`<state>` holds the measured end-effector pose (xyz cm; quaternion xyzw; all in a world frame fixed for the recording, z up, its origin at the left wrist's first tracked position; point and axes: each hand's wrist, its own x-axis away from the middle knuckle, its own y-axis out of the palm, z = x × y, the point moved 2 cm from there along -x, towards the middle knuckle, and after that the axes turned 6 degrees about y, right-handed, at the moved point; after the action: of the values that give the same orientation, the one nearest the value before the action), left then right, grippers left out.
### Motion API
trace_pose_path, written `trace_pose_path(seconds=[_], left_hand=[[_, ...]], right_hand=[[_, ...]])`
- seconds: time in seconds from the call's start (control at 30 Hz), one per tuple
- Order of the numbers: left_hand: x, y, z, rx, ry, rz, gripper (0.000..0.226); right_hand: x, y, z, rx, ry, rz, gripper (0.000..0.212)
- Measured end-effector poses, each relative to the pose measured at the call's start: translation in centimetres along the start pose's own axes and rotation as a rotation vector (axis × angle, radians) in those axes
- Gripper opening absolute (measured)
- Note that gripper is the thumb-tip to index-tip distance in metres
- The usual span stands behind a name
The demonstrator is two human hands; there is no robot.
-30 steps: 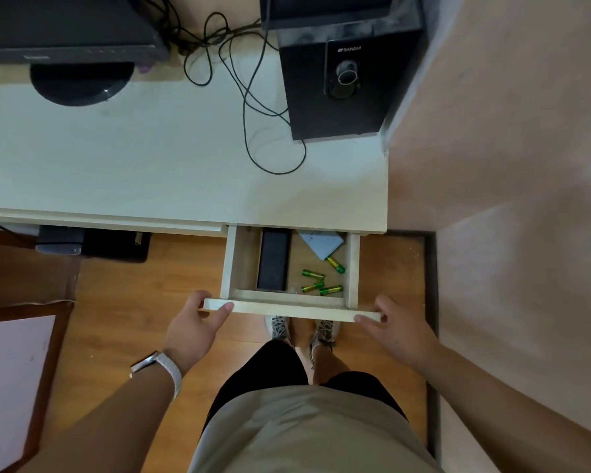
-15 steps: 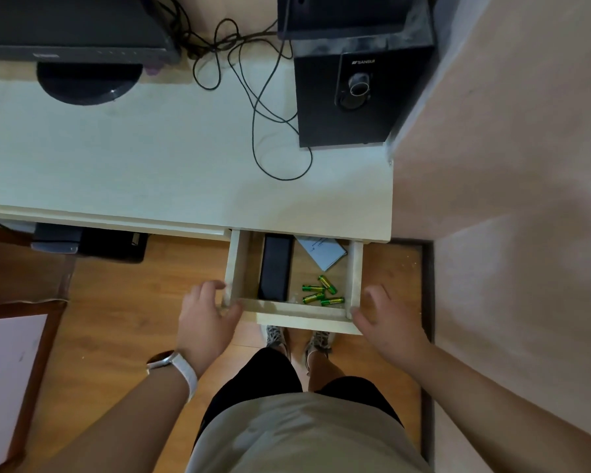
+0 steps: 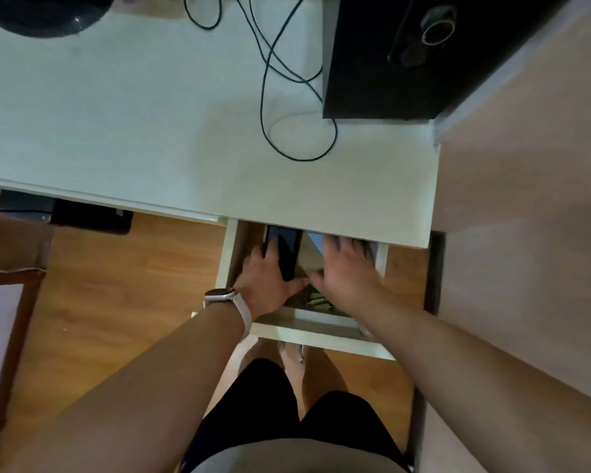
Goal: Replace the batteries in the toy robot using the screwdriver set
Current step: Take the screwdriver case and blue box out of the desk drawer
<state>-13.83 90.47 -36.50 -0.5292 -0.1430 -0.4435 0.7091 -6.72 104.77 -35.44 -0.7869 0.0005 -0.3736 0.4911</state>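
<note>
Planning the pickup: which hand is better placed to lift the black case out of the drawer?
Left, probably. The left hand rests on the black case at the drawer's left side; the right hand is spread farther right, off the case, near the green batteries.

Pale desk [image 3: 151, 131] over wooden floor [image 3: 116, 285], beside wall [image 3: 526, 233].

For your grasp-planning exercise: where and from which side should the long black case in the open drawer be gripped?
Probably its long edges near the front end, from above: the black case lies flat, lengthwise, its far end at the desk edge.
</note>
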Motion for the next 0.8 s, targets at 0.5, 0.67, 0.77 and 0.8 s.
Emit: trace_pose_path(seconds=[0.5,0.67,0.77,0.8], left_hand=[[-2.7,-0.5,-0.7,0.168,-0.173,0.136,0.057],[-1.3,-0.8,-0.5,0.388,-0.176,0.184,0.032],[0.1,-1.3,-0.3,0.551,-0.198,0.196,0.031],[0.7,-1.6,-0.1,0.579,-0.195,0.191,0.028]], right_hand=[[-2.8,1.2,0.5,-0.161,0.149,0.02,0.06],[-1.0,0.4,0.3,-0.311,0.141,-0.022,0.084],[0.5,-0.3,0.5,-0.395,0.136,-0.022,0.069],[1.1,-0.4,0.7,-0.425,0.142,-0.035,0.064]])
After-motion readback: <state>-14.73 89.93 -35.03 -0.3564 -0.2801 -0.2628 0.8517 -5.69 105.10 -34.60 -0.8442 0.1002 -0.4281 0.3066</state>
